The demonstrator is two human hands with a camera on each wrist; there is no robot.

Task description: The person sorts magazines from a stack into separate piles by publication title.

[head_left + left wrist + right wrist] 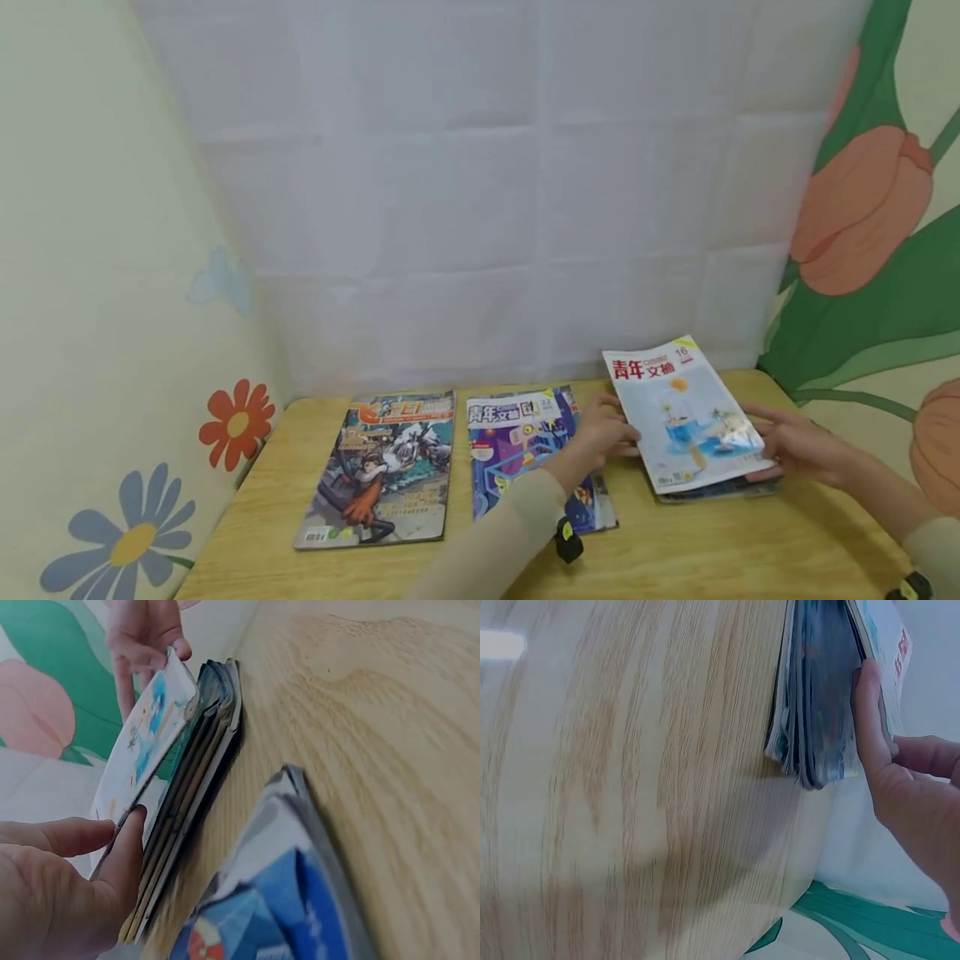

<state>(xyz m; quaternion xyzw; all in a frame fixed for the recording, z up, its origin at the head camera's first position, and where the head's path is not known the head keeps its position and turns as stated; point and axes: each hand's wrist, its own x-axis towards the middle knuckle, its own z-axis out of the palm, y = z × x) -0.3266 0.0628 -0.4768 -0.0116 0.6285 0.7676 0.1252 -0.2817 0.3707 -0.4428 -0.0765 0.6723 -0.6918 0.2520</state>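
A white magazine (675,417) with red title characters and a blue island picture is held tilted just above a stack of magazines (184,817) on the right of the table. My left hand (603,429) pinches its left edge between thumb and finger, as the left wrist view shows. On the opposite edge, my right hand (802,446) grips it, thumb on one face and fingers on the other in the right wrist view (907,780). Most of the stack is hidden beneath the white magazine in the head view.
Left of the hands lies a purple magazine (495,467) on top of others, partly covered by the left forearm. Farther left is a comic-style magazine (397,475). A white cloth (450,208) hangs behind the wooden table (255,550); painted walls flank it.
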